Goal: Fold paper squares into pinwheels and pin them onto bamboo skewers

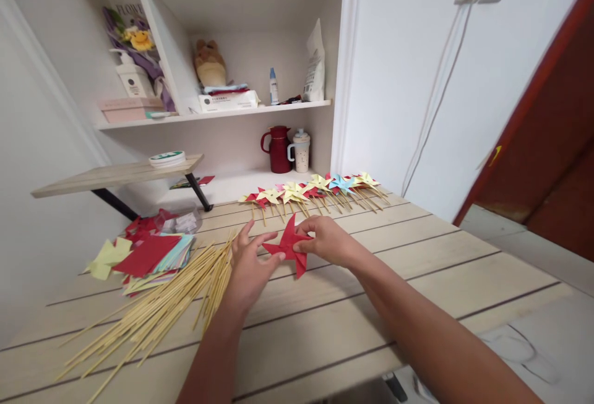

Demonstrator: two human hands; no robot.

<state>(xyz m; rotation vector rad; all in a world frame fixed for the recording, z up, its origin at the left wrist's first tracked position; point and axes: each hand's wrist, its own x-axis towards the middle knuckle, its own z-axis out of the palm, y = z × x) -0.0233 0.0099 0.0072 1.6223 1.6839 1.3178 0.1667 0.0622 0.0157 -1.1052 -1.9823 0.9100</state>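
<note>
Near edge: the pale wooden plank bench (352, 323) lies bare in front of and to the right of the hands, so passage there is open.
Left side: a loose heap of thin bamboo skewers (162, 305) fans across the bench, just beside the left hand (248, 265).
Far left: a stack of red, yellow and pale blue paper squares (148, 258) blocks that corner.
Back edge: a row of finished paper pinwheels on sticks (315, 193) bars the way.
Between hands and row: a narrow bare strip.

A red paper pinwheel (290, 247), folded into pointed blades, is held flat just above the desk (417, 268) between both hands.
</note>
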